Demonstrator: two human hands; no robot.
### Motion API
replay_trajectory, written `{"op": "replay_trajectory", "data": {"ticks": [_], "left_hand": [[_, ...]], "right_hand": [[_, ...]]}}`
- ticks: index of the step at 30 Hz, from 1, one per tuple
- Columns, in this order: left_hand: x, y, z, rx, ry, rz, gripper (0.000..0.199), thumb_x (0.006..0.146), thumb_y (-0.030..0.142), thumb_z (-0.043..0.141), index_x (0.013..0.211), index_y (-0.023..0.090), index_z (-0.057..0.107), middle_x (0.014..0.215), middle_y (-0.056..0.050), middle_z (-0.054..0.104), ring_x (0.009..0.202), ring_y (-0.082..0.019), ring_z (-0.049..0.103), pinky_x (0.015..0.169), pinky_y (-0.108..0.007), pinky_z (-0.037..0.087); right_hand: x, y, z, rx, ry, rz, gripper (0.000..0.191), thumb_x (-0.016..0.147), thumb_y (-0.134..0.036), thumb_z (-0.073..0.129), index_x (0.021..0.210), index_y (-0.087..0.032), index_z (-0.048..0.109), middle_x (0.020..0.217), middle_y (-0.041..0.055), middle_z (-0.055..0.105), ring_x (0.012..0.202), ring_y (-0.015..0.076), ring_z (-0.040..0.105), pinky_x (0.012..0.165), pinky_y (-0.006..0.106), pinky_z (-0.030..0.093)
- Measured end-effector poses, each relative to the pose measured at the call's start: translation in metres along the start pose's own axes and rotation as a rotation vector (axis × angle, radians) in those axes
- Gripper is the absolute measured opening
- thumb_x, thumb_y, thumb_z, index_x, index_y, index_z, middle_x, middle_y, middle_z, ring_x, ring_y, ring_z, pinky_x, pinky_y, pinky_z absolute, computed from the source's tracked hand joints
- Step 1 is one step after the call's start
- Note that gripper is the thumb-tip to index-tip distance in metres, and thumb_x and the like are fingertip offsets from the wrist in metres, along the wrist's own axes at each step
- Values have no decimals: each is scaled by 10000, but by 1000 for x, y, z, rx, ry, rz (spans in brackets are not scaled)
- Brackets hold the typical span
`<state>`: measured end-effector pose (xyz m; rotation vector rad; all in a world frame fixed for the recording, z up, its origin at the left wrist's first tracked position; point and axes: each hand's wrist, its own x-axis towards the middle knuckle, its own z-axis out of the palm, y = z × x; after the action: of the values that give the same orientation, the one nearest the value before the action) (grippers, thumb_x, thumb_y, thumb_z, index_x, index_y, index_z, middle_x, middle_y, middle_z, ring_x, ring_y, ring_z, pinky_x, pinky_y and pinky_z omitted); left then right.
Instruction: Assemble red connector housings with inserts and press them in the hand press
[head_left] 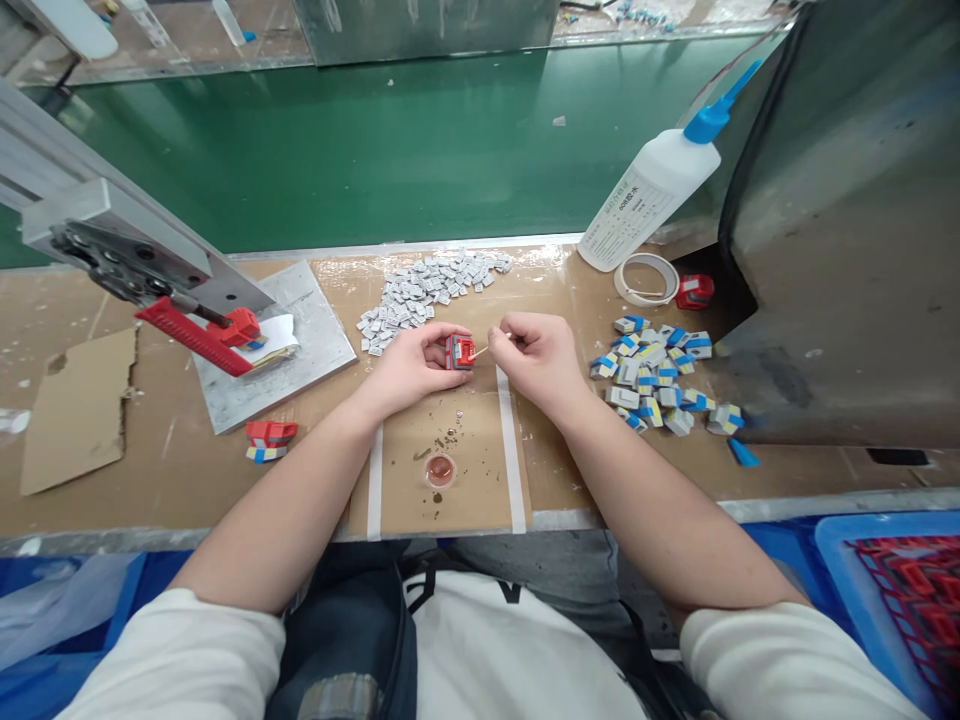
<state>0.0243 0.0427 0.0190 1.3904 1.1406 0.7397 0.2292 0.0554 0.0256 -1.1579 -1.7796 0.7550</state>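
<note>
My left hand (412, 368) grips a small red and grey plastic block (460, 352), which faces up between the thumb and fingers. Pinched in my right hand (541, 362) is a thin pale stick (482, 350), its tip at the right side of the block. Whether the tip touches the block is too fine to make out. Below the hands stands a small round cup of reddish liquid (440, 470), with dark drips around it on the cardboard. Just beyond my left hand lies a pile of small grey tiles (424, 295).
Right of my hands are several blue, yellow and grey blocks (656, 372), a tape roll (646, 280) and a tilted white bottle (649, 195). A metal fixture with a red-handled clamp (195, 335) stands left. Another red block (270, 440) sits near it. A green belt (360, 150) runs behind.
</note>
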Motion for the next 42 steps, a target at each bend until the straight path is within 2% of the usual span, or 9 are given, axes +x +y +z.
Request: {"op": "replay_trajectory", "data": {"ticks": [8, 16, 20, 26, 32, 37, 42], "left_hand": [[0, 0, 1, -7, -6, 13, 588, 722, 275, 904, 1262, 154, 707, 1019, -77, 790, 895, -215, 756, 830, -348, 606], [-1, 0, 1, 19, -10, 6, 606, 719, 262, 901, 1282, 152, 704, 968, -59, 772, 832, -187, 728, 792, -325, 589], [0, 0, 1, 21, -10, 3, 600, 718, 259, 899, 1277, 156, 707, 974, -60, 773, 836, -187, 729, 792, -322, 586], [0, -1, 1, 9, -14, 8, 591, 723, 267, 900, 1269, 158, 704, 981, -68, 778, 859, -204, 745, 811, -339, 597], [0, -1, 1, 21, 8, -2, 579, 722, 297, 904, 1253, 171, 711, 998, -74, 792, 878, -221, 761, 814, -348, 606], [1, 0, 1, 20, 11, -16, 594, 719, 306, 912, 1256, 163, 703, 960, -69, 791, 845, -212, 753, 793, -337, 597], [0, 1, 1, 42, 9, -16, 595, 725, 324, 911, 1262, 175, 704, 958, -63, 792, 842, -216, 754, 789, -341, 601]], "right_hand": [[0, 2, 3, 22, -19, -26, 406, 883, -327, 558, 609, -229, 276, 587, -48, 254, 573, 103, 256, 575, 287, 205], [1, 3, 3, 57, 66, -7, 374, 922, -325, 556, 619, -222, 362, 593, -49, 293, 582, 111, 282, 582, 288, 219], [2, 4, 3, 48, 58, 4, 372, 929, -327, 562, 624, -221, 375, 595, -48, 300, 590, 114, 287, 590, 286, 231], [1, 2, 3, 49, -2, -40, 421, 920, -342, 555, 617, -226, 287, 595, -50, 271, 582, 105, 261, 583, 283, 218], [1, 3, 1, 29, -55, 1, 383, 862, -342, 549, 609, -228, 286, 587, -48, 254, 575, 100, 263, 573, 278, 200], [2, 2, -1, 29, -35, 10, 371, 822, -308, 532, 600, -232, 245, 598, -47, 214, 580, 97, 231, 565, 281, 171], [2, 2, 0, -62, 38, -33, 388, 822, -263, 550, 602, -232, 232, 578, -50, 223, 567, 103, 234, 569, 294, 180]]}}
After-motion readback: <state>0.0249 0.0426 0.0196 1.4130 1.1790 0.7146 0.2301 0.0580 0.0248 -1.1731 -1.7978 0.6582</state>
